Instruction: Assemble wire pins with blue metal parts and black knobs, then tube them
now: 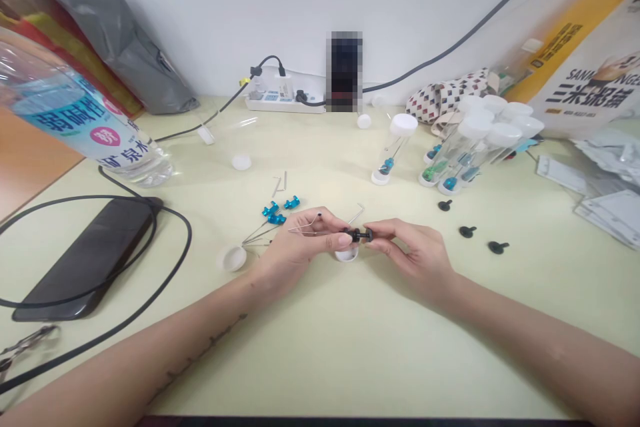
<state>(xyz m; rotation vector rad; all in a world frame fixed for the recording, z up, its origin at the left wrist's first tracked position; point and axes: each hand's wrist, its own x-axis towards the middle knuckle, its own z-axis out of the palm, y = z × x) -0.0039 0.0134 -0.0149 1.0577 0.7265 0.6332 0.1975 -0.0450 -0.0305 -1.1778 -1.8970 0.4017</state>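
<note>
My left hand (305, 240) is closed, thumb and fingers pinching a small black fitting (354, 235). Thin bent wires stick out around these fingers; where they attach is hidden. The fingertips of my right hand (410, 247) pinch the disc-shaped head of a black thumb screw (369, 235), its stem in line with the fitting. Whether the stem is threaded in, I cannot tell. Under the fingers stands a white cap (347, 254). Several blue metal fittings (273, 219) lie beyond my left hand, close to thin metal rods and another white cap (233, 259).
Three black thumb screws (467, 232) lie to the right. Clear tubes with white caps (475, 127) stand behind them, one tube (395, 147) apart. A water bottle (90, 113), a phone (85, 260) and a looping black cable (187, 240) occupy the left. A power strip (285, 101) sits by the wall.
</note>
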